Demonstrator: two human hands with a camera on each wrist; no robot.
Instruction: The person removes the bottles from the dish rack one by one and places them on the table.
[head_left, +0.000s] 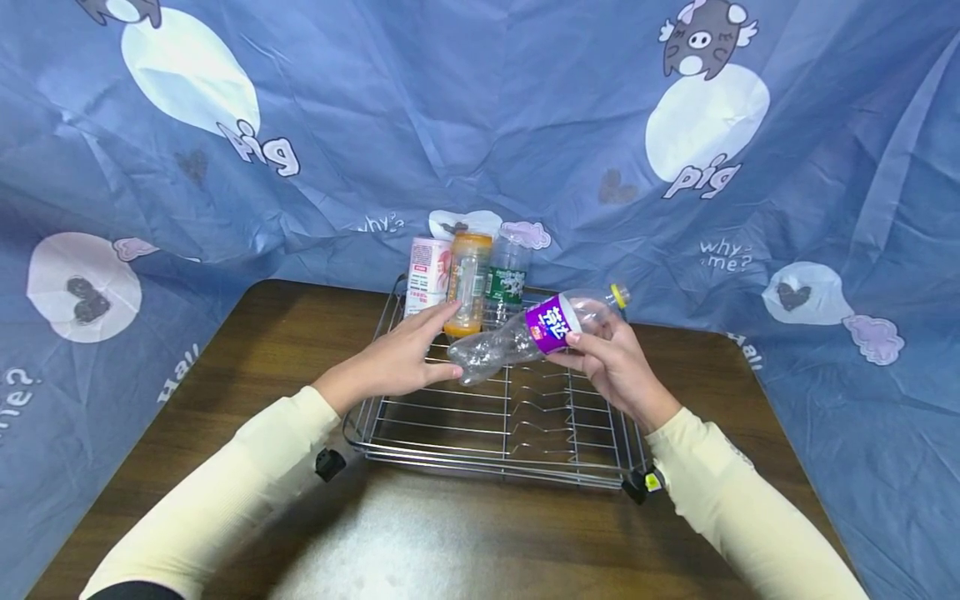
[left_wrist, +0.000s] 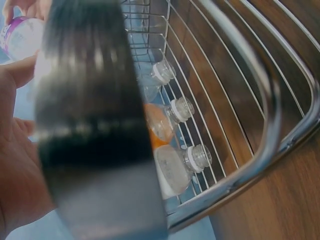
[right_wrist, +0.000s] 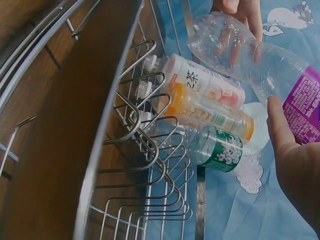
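My right hand (head_left: 611, 358) grips a clear plastic bottle (head_left: 498, 346) with a purple label (head_left: 550, 325) and a yellow cap (head_left: 619, 296). The bottle is tilted above the rack, cap up to the right and base down to the left. At its base is my left hand (head_left: 393, 358), fingers extended and thumb touching the bottle's end. Behind stand three more bottles, necks down: a white-and-pink one (head_left: 427, 275), an orange-trimmed one (head_left: 469, 283) and one with a green label (head_left: 505, 285). Their necks show at the wires in the right wrist view.
A metal wire dish rack (head_left: 450, 461) with wavy dividers (right_wrist: 160, 165) lies on a dark wooden table (head_left: 420, 533). Black corner pieces (head_left: 636, 485) sit at the rack's front. Blue printed cloth (head_left: 480, 108) hangs around the table.
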